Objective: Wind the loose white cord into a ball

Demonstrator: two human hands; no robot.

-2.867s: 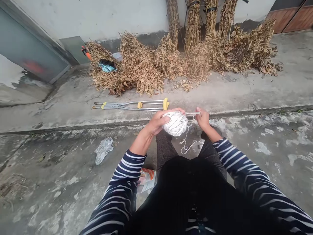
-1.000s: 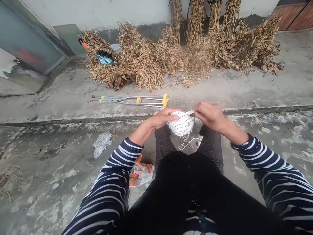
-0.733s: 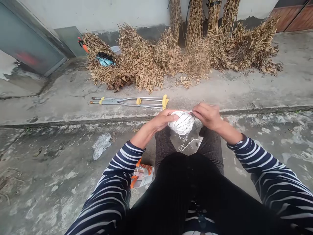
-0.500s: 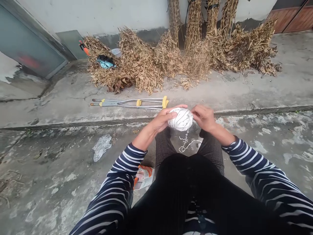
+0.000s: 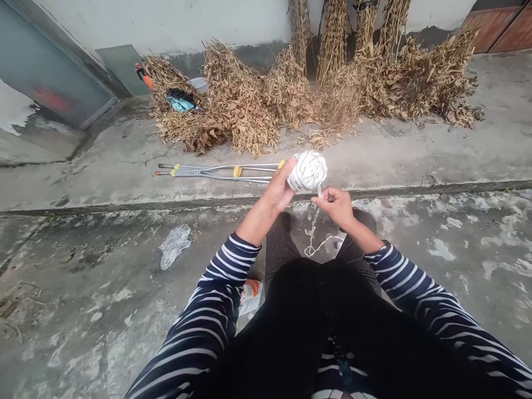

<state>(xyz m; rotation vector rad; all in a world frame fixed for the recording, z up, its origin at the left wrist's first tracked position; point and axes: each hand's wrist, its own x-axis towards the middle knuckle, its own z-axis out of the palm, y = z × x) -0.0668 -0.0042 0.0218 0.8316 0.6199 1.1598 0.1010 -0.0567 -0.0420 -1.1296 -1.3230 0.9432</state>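
Note:
A white ball of yarn with thin dark lines on it is gripped in my left hand, thumb against its near side and the other fingers hidden behind it. Just below and to the right, my right hand pinches the strand of yarn that comes off the ball. From there the loose yarn tail hangs down between my knees and ends in a curl near the ground.
On the raised concrete ledge lie crutches with yellow pads. Dried plant bundles lean along the wall. A clear plastic bag rests on the ground to the left, and an orange-and-white packet sits beside my leg.
My left hand has lifted the ball of yarn up and away from me, turning it. My right hand has moved from the ball's right side to below it, with the strand drawn between.

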